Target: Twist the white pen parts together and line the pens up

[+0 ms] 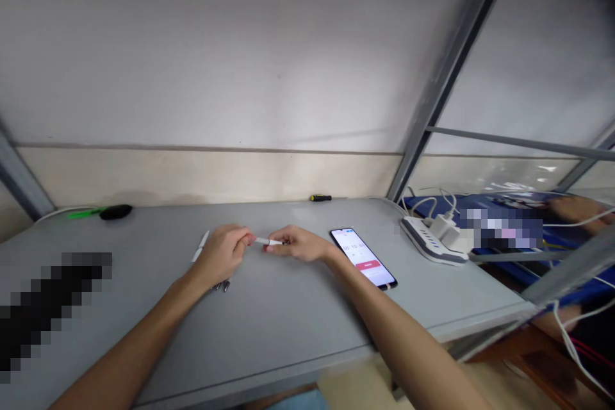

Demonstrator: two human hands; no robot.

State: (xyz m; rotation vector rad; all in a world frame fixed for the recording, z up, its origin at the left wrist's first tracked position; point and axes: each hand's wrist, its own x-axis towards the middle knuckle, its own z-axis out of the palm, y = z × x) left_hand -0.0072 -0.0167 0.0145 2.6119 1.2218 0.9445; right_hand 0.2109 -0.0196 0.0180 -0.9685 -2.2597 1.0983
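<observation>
A slim white pen (pixel 262 241) spans the gap between my two hands above the grey desk. My left hand (pixel 229 245) is closed around its left end. Fingers of my right hand (pixel 293 243) pinch the other end, where a dark band shows on the barrel. Just left of my left hand lies another white pen-like piece (pixel 200 246), partly covered by that hand. Below the wrist, several small metallic tips (pixel 225 285) stick out, with the rest hidden under the hand.
Right of my hands lies a phone (pixel 364 258) with a timer showing. Farther right sits a power strip (pixel 432 241) with white plugs and cables. A screwdriver (pixel 321 198) and a black-and-green object (pixel 115 212) lie along the wall. Another person's hand (pixel 579 210) is at far right.
</observation>
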